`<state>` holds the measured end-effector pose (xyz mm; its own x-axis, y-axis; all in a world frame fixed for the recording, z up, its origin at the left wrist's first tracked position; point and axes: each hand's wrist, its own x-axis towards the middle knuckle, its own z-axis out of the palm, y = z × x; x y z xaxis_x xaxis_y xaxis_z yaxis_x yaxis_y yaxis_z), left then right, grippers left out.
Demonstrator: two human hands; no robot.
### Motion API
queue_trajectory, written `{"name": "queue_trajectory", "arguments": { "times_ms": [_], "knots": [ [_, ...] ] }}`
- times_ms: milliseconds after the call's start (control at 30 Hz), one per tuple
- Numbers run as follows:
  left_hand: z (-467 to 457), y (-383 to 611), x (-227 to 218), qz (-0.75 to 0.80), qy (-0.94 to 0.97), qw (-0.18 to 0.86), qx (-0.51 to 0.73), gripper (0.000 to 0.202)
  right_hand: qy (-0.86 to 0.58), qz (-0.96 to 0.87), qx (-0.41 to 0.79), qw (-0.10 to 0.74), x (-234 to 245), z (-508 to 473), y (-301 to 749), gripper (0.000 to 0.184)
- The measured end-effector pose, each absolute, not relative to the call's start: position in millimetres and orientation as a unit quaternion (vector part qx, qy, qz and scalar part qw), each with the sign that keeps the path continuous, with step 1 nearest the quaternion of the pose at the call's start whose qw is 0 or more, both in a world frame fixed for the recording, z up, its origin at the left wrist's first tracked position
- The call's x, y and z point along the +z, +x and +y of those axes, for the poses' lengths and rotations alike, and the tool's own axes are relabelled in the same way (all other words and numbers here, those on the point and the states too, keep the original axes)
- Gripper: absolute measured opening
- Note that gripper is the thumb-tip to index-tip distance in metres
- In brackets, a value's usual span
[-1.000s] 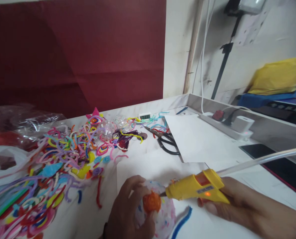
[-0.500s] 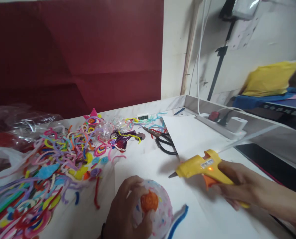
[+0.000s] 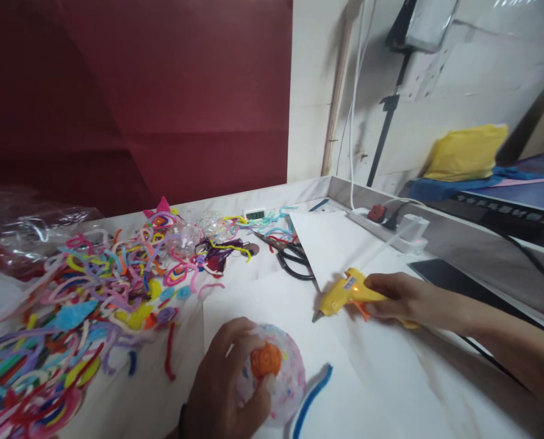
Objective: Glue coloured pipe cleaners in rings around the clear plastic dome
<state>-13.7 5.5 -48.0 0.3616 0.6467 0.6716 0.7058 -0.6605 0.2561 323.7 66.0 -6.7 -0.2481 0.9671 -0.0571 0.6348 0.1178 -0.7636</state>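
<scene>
Two hands: left hand (image 3: 224,390) fingers curled around speckled ball (image 3: 276,381), thumb beside orange rosette (image 3: 265,361); right hand (image 3: 393,299) fingers closed gripping yellow glue gun (image 3: 343,294)

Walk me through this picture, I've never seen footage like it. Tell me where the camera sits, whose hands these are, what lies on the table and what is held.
There is no machine here: a person works with bare hands, and the one camera sits on their head, looking forward and down. So both hands are the wearer's own. The left hand clasps a white ball speckled with colours, with an orange fuzzy rosette on its front. The right hand grips a yellow hot-glue gun, its light on, nozzle pointing down-left at white paper sheets. On the white table lie a heap of colourful pipe cleaners, a blue pipe cleaner beside the ball, and black-handled scissors.
</scene>
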Motion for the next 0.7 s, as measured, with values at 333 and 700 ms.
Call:
{"name": "queue_trajectory", "arguments": {
  "times_ms": [333, 700],
  "knots": [
    [-1, -6, -42, -0.445, -0.808, -0.003, -0.385, 0.033, -0.430, -0.856, 0.184, 0.220, 10, 14, 277, 0.019],
    [-3, -6, -41, -0.436, -0.817, -0.035, -0.376, 0.033, -0.273, -0.956, -0.024, 0.103, -3, -15, 222, 0.020]
  ]
}}
